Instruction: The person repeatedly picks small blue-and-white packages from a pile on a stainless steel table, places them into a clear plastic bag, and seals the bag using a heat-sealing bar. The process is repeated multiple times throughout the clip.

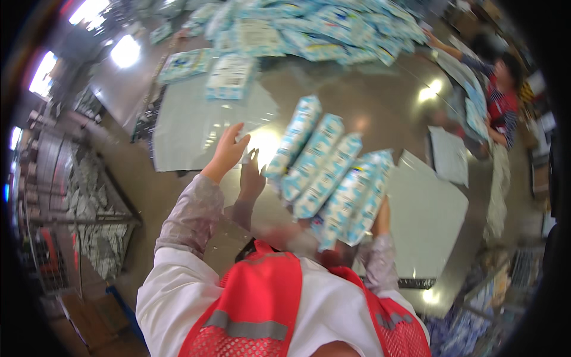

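Observation:
Several light-blue and white patterned soft packs [329, 160] form a slanted, slightly blurred row at the middle, above my torso. My left hand [229, 149] is left of the packs, fingers apart and holding nothing, over the shiny worktop near a pale plastic mailer [185, 131]. My right hand [382, 211] is at the right end of the row, against the rightmost pack, its fingers hidden behind it.
A large heap of similar packs [315, 33] covers the worktop's [380, 98] back. More mailers [434, 226] lie at the right. A co-worker [499, 101] in a red vest reaches toward the heap. A metal cage cart [83, 217] stands at the left.

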A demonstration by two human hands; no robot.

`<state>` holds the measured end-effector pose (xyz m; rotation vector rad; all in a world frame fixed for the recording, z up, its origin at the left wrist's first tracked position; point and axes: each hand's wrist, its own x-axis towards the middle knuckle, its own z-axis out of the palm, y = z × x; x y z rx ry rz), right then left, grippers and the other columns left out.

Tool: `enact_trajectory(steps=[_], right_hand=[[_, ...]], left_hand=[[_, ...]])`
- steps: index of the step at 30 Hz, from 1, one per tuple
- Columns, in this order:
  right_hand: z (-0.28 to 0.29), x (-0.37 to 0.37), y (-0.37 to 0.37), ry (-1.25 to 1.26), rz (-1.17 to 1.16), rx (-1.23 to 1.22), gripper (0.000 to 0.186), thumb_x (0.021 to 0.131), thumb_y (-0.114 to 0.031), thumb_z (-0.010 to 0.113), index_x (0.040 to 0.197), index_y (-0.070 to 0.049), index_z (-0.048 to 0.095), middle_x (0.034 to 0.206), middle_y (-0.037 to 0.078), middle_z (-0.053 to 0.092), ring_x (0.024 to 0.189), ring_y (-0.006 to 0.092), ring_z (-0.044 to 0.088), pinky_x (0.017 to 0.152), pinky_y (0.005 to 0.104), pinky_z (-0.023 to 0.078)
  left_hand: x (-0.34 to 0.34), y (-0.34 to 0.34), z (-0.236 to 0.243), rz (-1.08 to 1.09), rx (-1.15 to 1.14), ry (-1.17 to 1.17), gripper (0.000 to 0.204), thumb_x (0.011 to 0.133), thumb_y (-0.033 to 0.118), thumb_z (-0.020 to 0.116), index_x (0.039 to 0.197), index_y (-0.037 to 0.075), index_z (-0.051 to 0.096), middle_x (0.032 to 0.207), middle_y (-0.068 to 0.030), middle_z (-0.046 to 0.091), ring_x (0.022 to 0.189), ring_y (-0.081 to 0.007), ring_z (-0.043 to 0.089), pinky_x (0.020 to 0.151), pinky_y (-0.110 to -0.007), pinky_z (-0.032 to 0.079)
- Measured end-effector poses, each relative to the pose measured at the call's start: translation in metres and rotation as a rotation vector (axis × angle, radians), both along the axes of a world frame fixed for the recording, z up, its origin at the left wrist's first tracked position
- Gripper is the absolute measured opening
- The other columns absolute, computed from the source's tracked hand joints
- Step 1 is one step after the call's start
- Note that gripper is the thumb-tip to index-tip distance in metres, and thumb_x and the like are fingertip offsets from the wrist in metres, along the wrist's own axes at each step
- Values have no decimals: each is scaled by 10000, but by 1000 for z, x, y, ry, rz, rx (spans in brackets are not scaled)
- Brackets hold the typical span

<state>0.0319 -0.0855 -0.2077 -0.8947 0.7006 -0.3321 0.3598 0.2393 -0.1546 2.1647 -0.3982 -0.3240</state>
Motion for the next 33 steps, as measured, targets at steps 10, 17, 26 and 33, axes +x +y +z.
enact_trajectory(steps=[10, 17, 26, 33], right_hand=[[12, -10, -7, 252, -103, -262, 587, 1027, -485, 426, 1318, 6, 565, 1169, 105, 669, 986, 217, 665, 894, 341, 534], [6, -33, -41, 453, -187, -387, 611, 1052, -491, 342, 1208, 25, 630, 1070, 111, 697, 937, 223, 672, 856, 369, 526], [137, 77, -28, 690, -384, -1773, 183, 917, 28, 529, 1069, 2, 627, 1067, 131, 618, 1026, 305, 604, 912, 366, 472], [178, 402, 115, -76, 552, -1148, 469, 995, -259, 571, 1411, -55, 500, 1314, 125, 605, 1164, 205, 603, 965, 345, 494]], left_hand=[[260, 330, -47, 887, 1158, -390, 551, 919, 137, 472, 1439, -31, 401, 1494, -217, 418, 1375, -355, 406, 1126, -418, 367], [322, 429, -128, 642, 851, -57, 495, 898, 178, 508, 1368, 34, 457, 1379, -205, 536, 1235, -410, 538, 1019, -494, 454], [306, 312, 42, 244, -620, 626, 183, 945, 148, 614, 1086, 61, 538, 827, -60, 602, 599, -122, 572, 464, -265, 452], [207, 151, 68, 194, -357, 58, 584, 963, 54, 542, 1486, -22, 292, 951, -106, 606, 592, -151, 593, 468, -298, 477]])
